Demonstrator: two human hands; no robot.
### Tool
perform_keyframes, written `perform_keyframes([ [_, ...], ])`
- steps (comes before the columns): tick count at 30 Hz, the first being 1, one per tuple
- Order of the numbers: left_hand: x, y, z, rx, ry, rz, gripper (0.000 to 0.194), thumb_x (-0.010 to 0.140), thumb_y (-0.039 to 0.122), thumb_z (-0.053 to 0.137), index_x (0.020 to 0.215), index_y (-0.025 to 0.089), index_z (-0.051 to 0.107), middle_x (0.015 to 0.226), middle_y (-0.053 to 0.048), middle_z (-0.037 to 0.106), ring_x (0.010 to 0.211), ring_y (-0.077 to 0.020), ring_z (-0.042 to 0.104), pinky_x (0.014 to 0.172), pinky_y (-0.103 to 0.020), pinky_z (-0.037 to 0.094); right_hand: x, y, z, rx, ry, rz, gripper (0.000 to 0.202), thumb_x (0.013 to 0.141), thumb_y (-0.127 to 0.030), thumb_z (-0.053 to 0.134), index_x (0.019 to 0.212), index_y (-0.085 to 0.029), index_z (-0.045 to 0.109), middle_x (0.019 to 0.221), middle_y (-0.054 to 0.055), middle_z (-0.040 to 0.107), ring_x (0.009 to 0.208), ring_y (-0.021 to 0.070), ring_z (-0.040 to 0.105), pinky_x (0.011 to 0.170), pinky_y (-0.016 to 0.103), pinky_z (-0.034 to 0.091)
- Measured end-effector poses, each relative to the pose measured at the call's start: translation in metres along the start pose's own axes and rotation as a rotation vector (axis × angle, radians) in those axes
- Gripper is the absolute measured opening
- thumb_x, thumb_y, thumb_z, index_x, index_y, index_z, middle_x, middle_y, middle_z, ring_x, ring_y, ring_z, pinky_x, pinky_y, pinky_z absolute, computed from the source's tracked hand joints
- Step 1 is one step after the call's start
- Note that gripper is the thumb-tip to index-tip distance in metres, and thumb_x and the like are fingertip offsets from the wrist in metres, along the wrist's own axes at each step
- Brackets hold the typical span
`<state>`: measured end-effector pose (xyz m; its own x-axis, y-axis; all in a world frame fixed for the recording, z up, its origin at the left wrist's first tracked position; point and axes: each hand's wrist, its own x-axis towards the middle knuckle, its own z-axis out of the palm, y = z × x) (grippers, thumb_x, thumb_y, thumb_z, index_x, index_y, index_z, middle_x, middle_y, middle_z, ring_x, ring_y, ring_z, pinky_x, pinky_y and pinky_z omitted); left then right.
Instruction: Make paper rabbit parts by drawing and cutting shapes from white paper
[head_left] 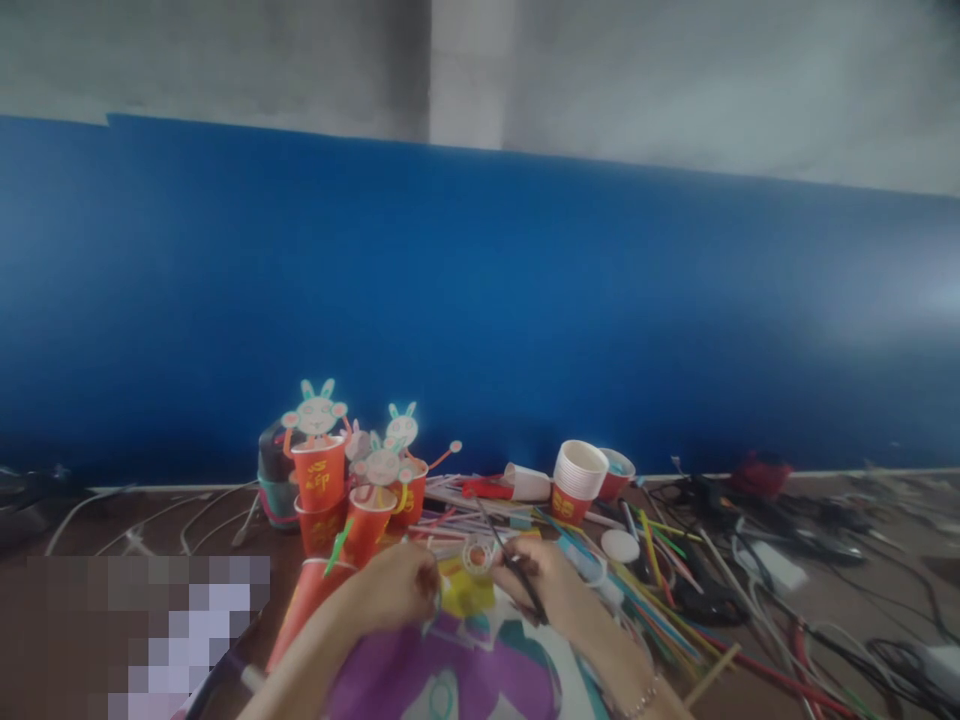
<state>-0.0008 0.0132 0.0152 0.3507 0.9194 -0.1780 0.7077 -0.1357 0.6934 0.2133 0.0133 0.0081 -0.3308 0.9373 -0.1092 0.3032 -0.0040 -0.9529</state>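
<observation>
While the right hand [546, 578] has its fingers closed around the dark handles of a pair of scissors [519, 574], blades pointing up and away, the left hand [401, 585] is curled just across from it, fingertips drawn together; blur hides whether they pinch anything. The scissors are above the near part of the bench [840, 588], between the person and the craft materials; they should feel stiff and fairly light, best taken by the handle loops, clear of the blades. Near both hands is a small whitish ring [469, 553], perhaps a tape roll. Below lie a yellow piece [466, 598] and a purple sheet [375, 670], likely paper: thin, soft, easily creased, better held by an edge. Red paper cups [319, 478] with rabbit cutouts [316, 416] stand left of centre; beyond the right hand is a stack of cups [571, 485], probably light and easily dented. Coloured sticks [660, 625] and tangled cables [795, 625] clutter the brown bench to the right. Behind runs a plain blue partition [480, 300], with a grey wall [225, 60] above.
</observation>
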Motion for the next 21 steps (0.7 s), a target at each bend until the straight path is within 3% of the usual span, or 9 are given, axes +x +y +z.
perform_keyframes([
  [6, -0.001, -0.001, 0.014, 0.099, 0.017, 0.014, 0.033, 0.051, 0.007, 0.051, 0.073, 0.023, 0.07, 0.067, 0.001, 0.066, 0.065, -0.0189, 0.059, 0.058, -0.026, 0.033, 0.002, 0.01, -0.008, -0.364, 0.106, 0.052, 0.007, 0.072, -0.021, 0.056, 0.072, -0.017, 0.061, 0.047, -0.005, 0.051, 0.039, 0.0096, 0.043, 0.04, 0.02, 0.027],
  [11, 0.001, 0.003, 0.021, 0.096, 0.007, 0.033, 0.032, 0.053, 0.006, 0.049, 0.071, 0.022, 0.07, 0.064, 0.001, 0.066, 0.064, -0.0176, 0.059, 0.057, -0.024, 0.034, 0.006, 0.019, -0.014, -0.638, 0.222, -0.001, 0.024, 0.069, -0.011, 0.052, 0.088, -0.017, 0.065, 0.054, -0.002, 0.059, 0.046, 0.0131, 0.051, 0.048, 0.022, 0.03],
  [21, 0.005, 0.006, 0.026, 0.123, 0.028, 0.021, 0.031, 0.055, 0.008, 0.048, 0.069, 0.02, 0.073, 0.073, -0.004, 0.072, 0.075, -0.0228, 0.063, 0.063, -0.027, 0.038, -0.003, 0.016, -0.01, -0.654, 0.107, 0.061, 0.02, 0.062, -0.008, 0.054, 0.067, -0.019, 0.069, 0.057, 0.001, 0.065, 0.05, 0.0141, 0.056, 0.049, 0.022, 0.032],
])
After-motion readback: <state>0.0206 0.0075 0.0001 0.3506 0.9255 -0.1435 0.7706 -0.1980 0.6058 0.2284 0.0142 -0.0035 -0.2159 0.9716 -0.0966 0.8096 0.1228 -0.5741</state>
